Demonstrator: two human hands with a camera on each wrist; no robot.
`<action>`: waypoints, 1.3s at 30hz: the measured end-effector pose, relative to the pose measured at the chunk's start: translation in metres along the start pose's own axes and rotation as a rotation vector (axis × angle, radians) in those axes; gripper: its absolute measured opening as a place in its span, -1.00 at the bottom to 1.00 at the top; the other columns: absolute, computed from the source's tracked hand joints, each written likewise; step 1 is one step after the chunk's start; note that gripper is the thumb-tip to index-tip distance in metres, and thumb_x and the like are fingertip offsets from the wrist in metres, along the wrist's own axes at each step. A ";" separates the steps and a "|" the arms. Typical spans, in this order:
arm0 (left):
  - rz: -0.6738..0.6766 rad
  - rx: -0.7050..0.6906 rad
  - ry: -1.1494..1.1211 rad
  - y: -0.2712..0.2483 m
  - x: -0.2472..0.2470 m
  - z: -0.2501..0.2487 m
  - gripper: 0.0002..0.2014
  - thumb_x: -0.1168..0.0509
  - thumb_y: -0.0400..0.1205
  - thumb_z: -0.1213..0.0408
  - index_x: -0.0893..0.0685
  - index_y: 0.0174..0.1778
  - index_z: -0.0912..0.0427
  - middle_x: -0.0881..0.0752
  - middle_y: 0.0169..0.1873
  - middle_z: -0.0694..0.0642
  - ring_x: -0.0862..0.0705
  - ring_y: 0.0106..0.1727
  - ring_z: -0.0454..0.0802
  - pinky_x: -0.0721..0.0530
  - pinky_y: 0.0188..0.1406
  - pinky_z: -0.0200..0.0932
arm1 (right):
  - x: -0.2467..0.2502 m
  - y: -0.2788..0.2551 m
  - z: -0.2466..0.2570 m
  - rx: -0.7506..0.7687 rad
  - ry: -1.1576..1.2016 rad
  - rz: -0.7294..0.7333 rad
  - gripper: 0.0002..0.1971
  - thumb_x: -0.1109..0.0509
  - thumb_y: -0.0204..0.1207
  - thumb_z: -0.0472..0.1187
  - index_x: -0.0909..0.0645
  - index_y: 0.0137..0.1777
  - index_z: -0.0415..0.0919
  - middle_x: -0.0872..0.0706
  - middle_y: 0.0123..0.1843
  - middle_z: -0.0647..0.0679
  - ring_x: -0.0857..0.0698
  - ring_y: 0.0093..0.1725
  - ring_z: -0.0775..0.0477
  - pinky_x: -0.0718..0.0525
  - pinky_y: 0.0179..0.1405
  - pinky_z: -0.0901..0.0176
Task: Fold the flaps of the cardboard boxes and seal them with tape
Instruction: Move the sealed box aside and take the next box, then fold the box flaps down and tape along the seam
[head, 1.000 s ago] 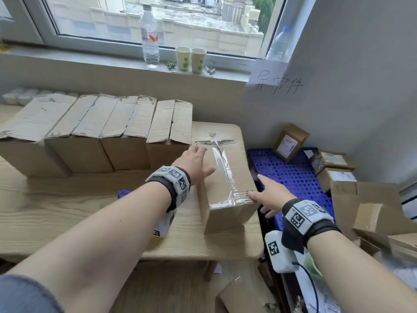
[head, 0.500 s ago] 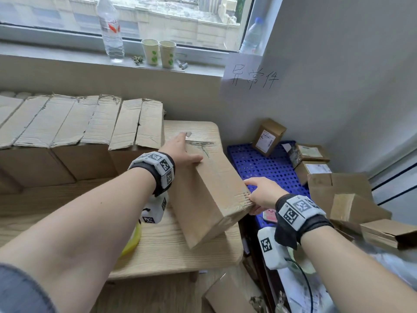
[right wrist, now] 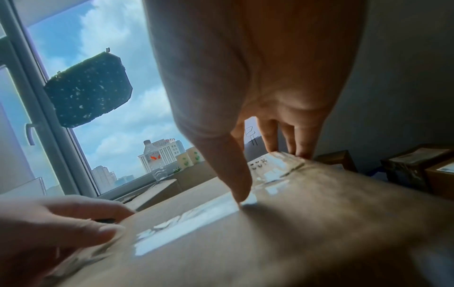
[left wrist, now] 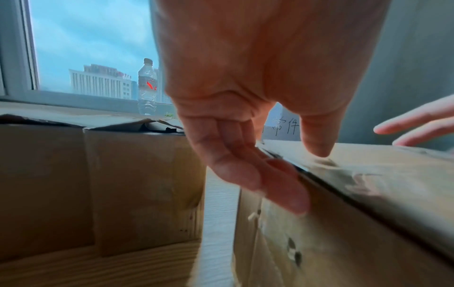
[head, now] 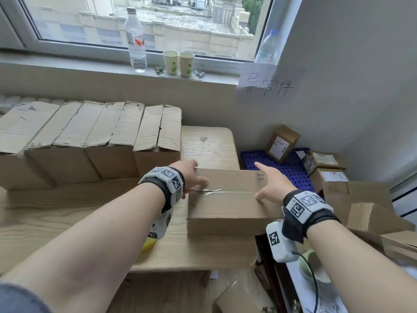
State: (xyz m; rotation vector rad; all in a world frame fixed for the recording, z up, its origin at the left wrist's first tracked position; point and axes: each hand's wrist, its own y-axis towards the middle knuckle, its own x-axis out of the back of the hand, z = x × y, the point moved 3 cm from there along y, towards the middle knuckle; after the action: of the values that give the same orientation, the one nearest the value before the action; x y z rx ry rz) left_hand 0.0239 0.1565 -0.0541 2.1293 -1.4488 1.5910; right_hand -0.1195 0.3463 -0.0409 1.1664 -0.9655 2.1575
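- The person's left hand (head: 190, 176) gripped the left end of a plain brown corrugated cardboard box (head: 228, 206): the thumb lay flat on the top face while the fingers (left wrist: 258, 174) curled down over the end wall.
- The right hand (head: 269, 184) held the opposite end in a similar way, thumb (right wrist: 230, 174) pressed on the top face and the other fingers wrapped over the far right edge. With an end in each hand, the hold probably served to steady or reposition the box.
- The box sat between the two hands, on the near right corner of a pale wood-grain table (head: 90, 224), its right end reaching past the table edge.
- A strip of clear glossy tape (head: 225, 191) ran along the centre seam from one thumb to the other, shining against the matte cardboard and slightly wrinkled near the left thumb. Judging by that, this box's top was already sealed.
- Beyond the left hand stood a row of taller brown cardboard boxes (head: 90, 141), their flaps folded down with ragged, rough edges and no tape visible on them; they likely remained to be sealed.
- Past the right hand lay a blue perforated plastic pallet (head: 291, 168) carrying small labelled cartons (head: 282, 143).
- A yellow object (head: 147, 245) peeked out beneath the left wrist; what it was could not be told.
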 end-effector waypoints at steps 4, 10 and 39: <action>0.026 0.028 0.235 -0.002 -0.002 0.014 -0.42 -0.31 0.41 -0.36 -0.59 0.03 0.09 -0.71 -0.16 0.02 -0.69 -0.17 -0.01 -0.64 -0.19 -0.16 | -0.009 -0.005 -0.005 -0.103 -0.049 -0.091 -0.01 -0.57 0.35 -0.10 -0.03 0.67 0.05 -0.21 0.63 -0.18 -0.32 0.55 -0.23 -0.38 0.46 -0.07; -0.084 0.045 0.287 -0.006 0.000 0.018 -0.55 -0.21 0.44 -0.27 -0.54 -0.40 0.10 -0.66 -0.32 0.03 -0.65 -0.27 0.01 -0.52 -0.36 -0.22 | -0.004 -0.027 -0.022 -0.336 -0.151 -0.108 -0.16 -0.37 0.46 0.19 -0.09 0.62 -0.16 -0.48 0.44 -0.27 -0.63 0.25 -0.29 -0.65 0.15 -0.07; -0.292 0.114 0.035 -0.053 0.040 0.178 -0.82 -0.22 0.61 0.04 -0.69 0.02 -0.07 -0.73 0.02 -0.05 -0.67 0.09 0.01 -0.62 0.08 -0.08 | -0.114 -0.010 0.220 0.342 0.177 0.051 -0.71 -0.37 0.46 -0.25 -0.71 0.16 -0.04 -0.74 0.07 0.01 -0.67 0.12 0.03 -0.58 0.11 0.23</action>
State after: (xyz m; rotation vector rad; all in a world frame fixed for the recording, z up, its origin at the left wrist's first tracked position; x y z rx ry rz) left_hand 0.1837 0.0574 -0.0789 2.2367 -1.0014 1.6229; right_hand 0.0555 0.1712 -0.0518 1.0836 -0.5700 2.4863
